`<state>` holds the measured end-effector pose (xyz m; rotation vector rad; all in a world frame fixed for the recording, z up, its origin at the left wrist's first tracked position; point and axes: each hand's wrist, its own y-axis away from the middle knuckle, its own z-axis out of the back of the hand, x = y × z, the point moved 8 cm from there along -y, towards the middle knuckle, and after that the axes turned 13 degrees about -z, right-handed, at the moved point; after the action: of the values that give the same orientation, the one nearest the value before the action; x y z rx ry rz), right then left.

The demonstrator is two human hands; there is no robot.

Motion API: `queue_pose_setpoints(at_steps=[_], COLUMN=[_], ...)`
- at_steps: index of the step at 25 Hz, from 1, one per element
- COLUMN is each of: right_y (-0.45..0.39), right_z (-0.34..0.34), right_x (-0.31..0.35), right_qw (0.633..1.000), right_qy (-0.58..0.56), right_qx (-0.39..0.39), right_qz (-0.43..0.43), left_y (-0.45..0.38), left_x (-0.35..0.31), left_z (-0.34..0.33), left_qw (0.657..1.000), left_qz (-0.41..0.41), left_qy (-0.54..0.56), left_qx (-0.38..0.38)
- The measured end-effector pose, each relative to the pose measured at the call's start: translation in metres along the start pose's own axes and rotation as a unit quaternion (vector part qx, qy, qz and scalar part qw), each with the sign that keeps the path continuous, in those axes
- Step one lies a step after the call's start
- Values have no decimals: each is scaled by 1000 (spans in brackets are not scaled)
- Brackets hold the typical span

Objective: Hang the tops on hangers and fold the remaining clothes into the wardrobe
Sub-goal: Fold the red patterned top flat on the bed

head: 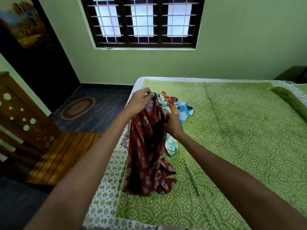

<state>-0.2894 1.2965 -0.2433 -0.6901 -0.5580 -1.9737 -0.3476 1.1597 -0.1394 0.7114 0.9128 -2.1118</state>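
There is only one view, from the camera on my head, looking forward and down across the bed (232,130) from its near corner. The lens is wide: the window (142,22) and wall bend at the top, the floor (103,112) and round mat (77,108) fall off to the left. It sits close enough that both my forearms run in from the bottom edge, my left hand (141,100) and right hand (172,125) meeting a little left of centre on the red garment (144,155). The bed's far right side runs out of frame.
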Motion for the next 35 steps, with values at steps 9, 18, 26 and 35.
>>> queue_pose_setpoints(at_steps=[9,18,26,35], right_y=[-33,-33,-31,-63], right_z=[52,88,91,152], right_x=[3,71,71,20], right_qw=[979,946,941,995], right_qy=[-147,-228,-272,37], right_qx=[144,227,201,-51], right_qz=[-4,-27,-15,79], left_y=[22,32,33,9], left_x=[59,47,52,53], left_z=[56,-5,-73,43], left_qw=[959,976,967,988], left_qz=[75,98,138,-42], left_qy=[-146,147,200,-68], left_qx=[233,124,75,-132])
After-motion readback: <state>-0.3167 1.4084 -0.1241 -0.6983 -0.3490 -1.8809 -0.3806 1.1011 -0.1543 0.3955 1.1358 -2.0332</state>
